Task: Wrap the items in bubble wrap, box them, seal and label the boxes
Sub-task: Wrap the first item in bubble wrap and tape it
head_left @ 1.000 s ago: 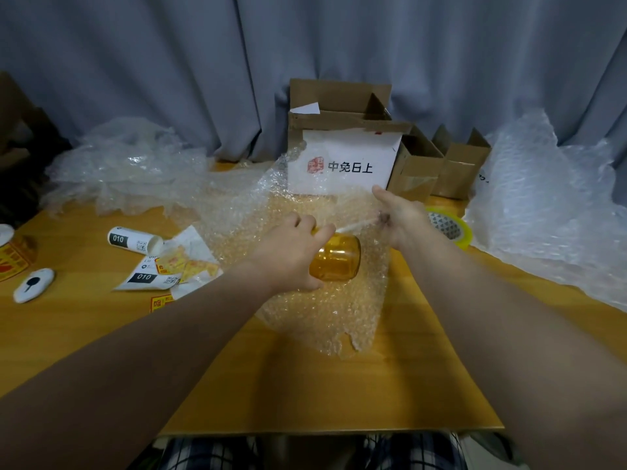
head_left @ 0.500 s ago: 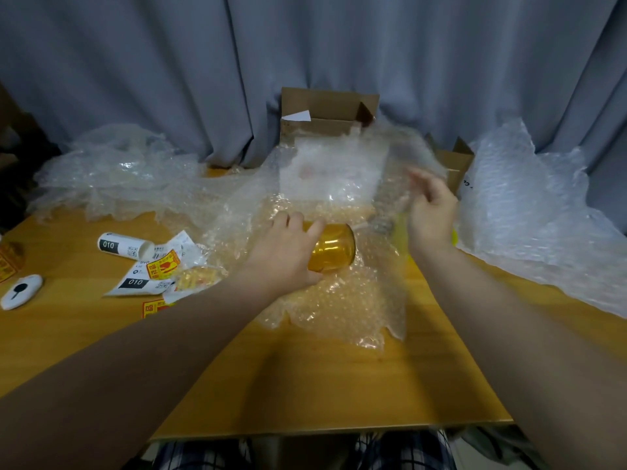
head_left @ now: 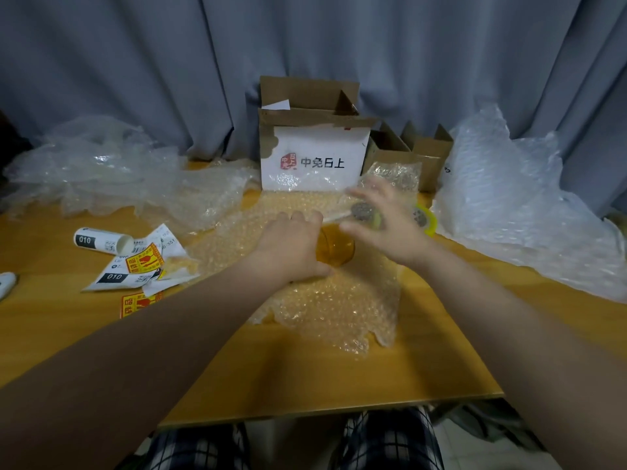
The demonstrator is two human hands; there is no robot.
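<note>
Head view: the left hand (head_left: 288,247) curls over the amber glass (head_left: 337,247), gripping it as it lies on its side on the bubble wrap sheet (head_left: 339,300), at 6 o'clock from the labelled cardboard box (head_left: 312,157). Its long axis runs 9 to 3 o'clock, with the free end pointing to 3. The right hand (head_left: 386,222) hovers at the glass's 2 o'clock, blurred, fingers spread, and I can't tell if it holds any wrap.

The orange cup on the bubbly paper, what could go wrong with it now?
The orange cup lies on its side, so it might roll if the left hand lets go. The right hand is blurred with motion near the bubble wrap; a rushed fold could leave the cup partly uncovered.
</note>
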